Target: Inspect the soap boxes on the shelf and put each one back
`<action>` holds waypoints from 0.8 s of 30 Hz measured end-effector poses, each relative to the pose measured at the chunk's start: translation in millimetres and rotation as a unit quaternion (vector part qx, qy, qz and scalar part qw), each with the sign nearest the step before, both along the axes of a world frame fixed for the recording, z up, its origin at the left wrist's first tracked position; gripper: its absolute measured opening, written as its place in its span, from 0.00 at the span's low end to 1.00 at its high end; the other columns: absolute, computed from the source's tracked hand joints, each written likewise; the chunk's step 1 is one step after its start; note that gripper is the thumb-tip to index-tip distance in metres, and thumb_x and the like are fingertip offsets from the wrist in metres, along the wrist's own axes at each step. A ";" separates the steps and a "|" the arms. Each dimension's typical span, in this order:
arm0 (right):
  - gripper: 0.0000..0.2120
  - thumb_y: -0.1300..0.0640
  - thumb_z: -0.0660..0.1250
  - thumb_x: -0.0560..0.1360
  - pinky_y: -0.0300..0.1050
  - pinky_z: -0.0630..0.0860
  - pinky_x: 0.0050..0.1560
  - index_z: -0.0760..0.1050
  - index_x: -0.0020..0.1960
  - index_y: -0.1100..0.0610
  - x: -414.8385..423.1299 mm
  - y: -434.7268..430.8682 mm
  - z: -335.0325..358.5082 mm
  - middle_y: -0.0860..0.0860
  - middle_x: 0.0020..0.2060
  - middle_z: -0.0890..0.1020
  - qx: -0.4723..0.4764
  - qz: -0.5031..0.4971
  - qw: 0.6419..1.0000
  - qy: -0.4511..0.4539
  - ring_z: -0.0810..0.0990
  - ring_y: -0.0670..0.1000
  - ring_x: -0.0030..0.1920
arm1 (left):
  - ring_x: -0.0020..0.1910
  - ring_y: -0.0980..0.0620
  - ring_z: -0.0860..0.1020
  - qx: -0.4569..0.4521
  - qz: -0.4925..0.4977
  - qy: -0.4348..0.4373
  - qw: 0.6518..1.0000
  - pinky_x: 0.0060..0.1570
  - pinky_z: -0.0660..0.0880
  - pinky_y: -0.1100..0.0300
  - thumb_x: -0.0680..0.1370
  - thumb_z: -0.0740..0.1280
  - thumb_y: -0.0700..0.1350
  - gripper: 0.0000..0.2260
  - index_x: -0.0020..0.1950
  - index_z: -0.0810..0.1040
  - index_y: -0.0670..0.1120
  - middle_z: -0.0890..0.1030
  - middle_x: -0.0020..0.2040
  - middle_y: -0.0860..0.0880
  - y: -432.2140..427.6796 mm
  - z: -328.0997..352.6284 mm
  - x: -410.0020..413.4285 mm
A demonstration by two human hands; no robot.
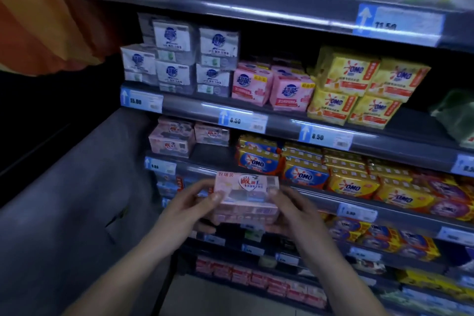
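Both hands held one pink soap box [246,194] in front of the shelving, slightly below the middle of the view, at about six o'clock from the frame's centre. The left hand [191,209] gripped the box's left end, its grip clamped on it with the thumb lying across the front face. The right hand [295,209] clamped the right end in the same way, thumb on the front near the upper right corner. The box was held clear of the shelf edges, its printed face with a red shield-shaped logo turned up toward the camera and roughly level.

At eleven o'clock from the box, matching pink soap boxes [173,137] sat stacked on the shelf [205,155], with a bare stretch of shelf just to their right. At two o'clock from the box lay rows of blue and yellow OMO packs [302,174]. Higher up, at twelve o'clock, stood pink bagged soap packs [272,87], with white packs [179,59] to their left and yellow OMO bags [359,84] to their right. Blue-and-white price tags [242,120] ran along the shelf edges; the picture was dim and somewhat blurred.
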State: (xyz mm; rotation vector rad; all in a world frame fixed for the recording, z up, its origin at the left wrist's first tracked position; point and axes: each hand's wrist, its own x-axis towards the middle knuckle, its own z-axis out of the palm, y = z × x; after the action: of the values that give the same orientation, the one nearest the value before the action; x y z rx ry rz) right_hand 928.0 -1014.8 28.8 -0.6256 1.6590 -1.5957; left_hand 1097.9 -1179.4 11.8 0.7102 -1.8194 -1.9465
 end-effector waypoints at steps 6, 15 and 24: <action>0.19 0.29 0.69 0.67 0.44 0.84 0.42 0.86 0.50 0.39 17.5 -41.3 -10.8 0.53 0.46 0.89 0.039 -0.019 0.999 0.005 0.89 0.52 0.45 | 0.31 0.51 0.81 -0.003 0.029 -0.019 0.999 0.34 0.82 0.56 0.61 0.72 0.76 0.29 0.52 0.85 0.59 0.75 0.28 0.52 -43.8 -16.7 2.9; 0.32 0.68 0.78 0.72 0.55 0.75 0.67 0.69 0.69 0.50 17.4 -59.4 -17.3 0.41 0.63 0.82 0.007 0.035 0.993 0.117 0.78 0.41 0.67 | 0.57 0.53 0.81 -0.023 0.008 0.012 1.000 0.49 0.77 0.62 0.75 0.71 0.31 0.33 0.73 0.72 0.59 0.82 0.63 0.55 -64.7 -27.5 1.2; 0.32 0.66 0.72 0.71 0.40 0.74 0.68 0.74 0.69 0.43 25.2 -69.5 -10.6 0.41 0.72 0.72 -0.104 0.034 0.969 0.222 0.72 0.45 0.74 | 0.62 0.46 0.80 -0.013 -0.013 0.096 0.995 0.57 0.79 0.55 0.70 0.74 0.31 0.35 0.74 0.68 0.46 0.79 0.67 0.42 -78.1 -34.9 -5.4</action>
State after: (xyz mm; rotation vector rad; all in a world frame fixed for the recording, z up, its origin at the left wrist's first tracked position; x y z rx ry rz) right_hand 953.2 -1084.3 18.2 -1.2098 1.7661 -1.6756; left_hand 1092.5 -1257.5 -23.1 0.4750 -1.7417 -1.9298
